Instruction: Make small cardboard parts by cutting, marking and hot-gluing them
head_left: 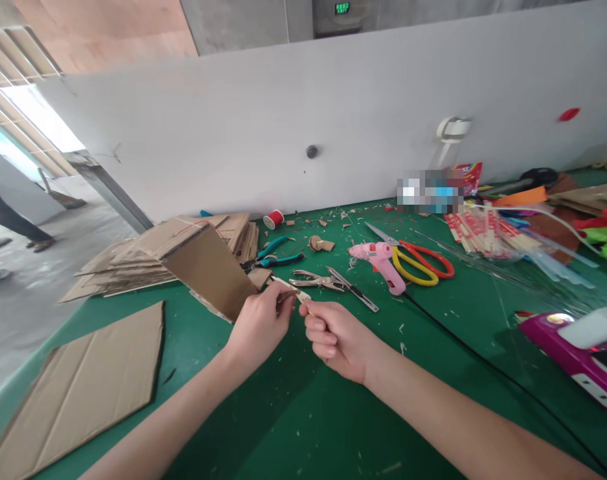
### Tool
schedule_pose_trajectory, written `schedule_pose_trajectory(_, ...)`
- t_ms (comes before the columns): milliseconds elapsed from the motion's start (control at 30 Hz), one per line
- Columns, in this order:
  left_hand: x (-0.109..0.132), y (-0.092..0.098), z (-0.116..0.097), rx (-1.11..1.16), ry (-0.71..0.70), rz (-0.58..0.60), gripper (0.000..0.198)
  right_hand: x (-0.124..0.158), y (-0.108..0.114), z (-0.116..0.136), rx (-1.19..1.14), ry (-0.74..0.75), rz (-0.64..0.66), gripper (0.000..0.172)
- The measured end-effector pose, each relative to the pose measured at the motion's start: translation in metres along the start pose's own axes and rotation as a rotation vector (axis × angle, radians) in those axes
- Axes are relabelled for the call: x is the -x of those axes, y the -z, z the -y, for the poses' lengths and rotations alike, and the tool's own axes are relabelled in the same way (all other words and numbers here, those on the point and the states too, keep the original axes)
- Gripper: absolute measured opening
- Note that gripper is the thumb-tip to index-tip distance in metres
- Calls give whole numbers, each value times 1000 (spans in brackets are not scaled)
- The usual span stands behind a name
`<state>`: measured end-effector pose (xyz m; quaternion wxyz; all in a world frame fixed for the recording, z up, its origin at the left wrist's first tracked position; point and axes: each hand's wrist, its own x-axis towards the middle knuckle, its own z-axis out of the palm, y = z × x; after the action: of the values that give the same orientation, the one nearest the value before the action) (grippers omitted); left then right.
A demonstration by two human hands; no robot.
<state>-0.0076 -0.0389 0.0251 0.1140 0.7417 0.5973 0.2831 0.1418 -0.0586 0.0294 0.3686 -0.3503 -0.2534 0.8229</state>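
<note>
The left hand [260, 323] keeps a closed grip on a cardboard piece [210, 270]. The right hand [333, 337] has its grip pinched on a thin stick [289, 287] over the worktop [283, 420].

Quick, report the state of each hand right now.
Left hand: closed, gripping the cardboard piece.
Right hand: closed, pinching the end of a thin stick.

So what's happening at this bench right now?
A person works at a green table. The left hand holds a cardboard piece up off the table, and the right hand pinches a thin stick at its edge. A glue gun, scissors and pliers lie just beyond; a cardboard stack sits to the left.
</note>
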Motion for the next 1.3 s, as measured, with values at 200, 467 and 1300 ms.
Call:
schedule_pose_trajectory(200, -7, 2, 8, 492, 190, 16, 17, 4, 2, -1, 286, 139, 121, 20)
schedule_pose_trajectory(467, 0, 11, -12, 935, 323, 148, 25, -2, 40, 29, 1979, 864, -470, 26)
schedule_pose_trajectory(1300, 3, 4, -6, 1144, 368, 202, 25, 1, 39, 40, 2186, 696, -825, 22)
